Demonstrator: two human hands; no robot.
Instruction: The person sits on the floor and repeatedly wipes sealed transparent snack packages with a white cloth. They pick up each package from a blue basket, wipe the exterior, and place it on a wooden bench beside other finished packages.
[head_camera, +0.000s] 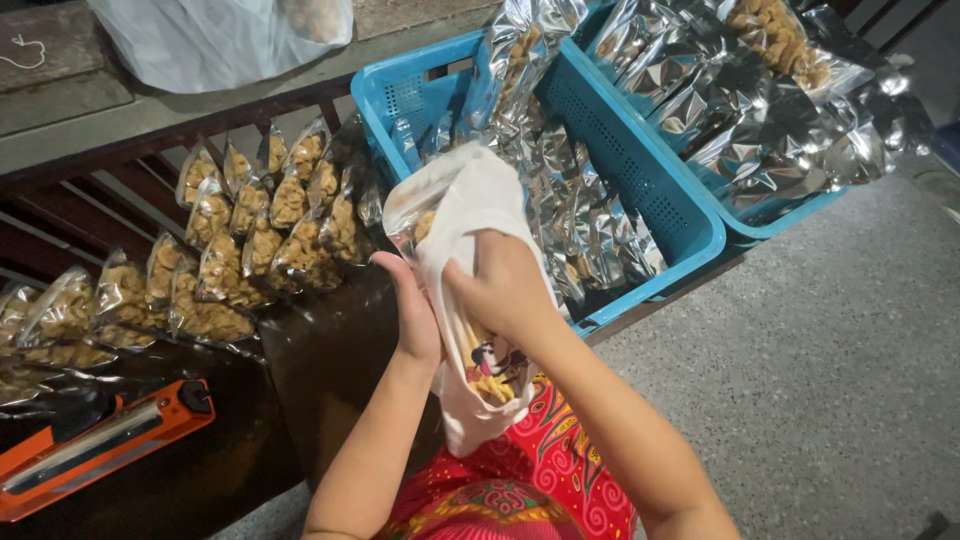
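Right hand (500, 285) clamps white cloth (470, 220) over a snack pouch (415, 222), left hand (415, 310) cupped against it (wiping, likely), filled pouches (260, 235) lined on counter (320, 360), more wait in blue crate (690, 215).

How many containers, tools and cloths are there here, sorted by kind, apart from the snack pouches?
Blue perforated plastic crates: 2
Orange bag-sealing machine: 1
White cloth held by both hands, left and right, around a snack pouch: 1
Large clear plastic bag: 1
Total: 5
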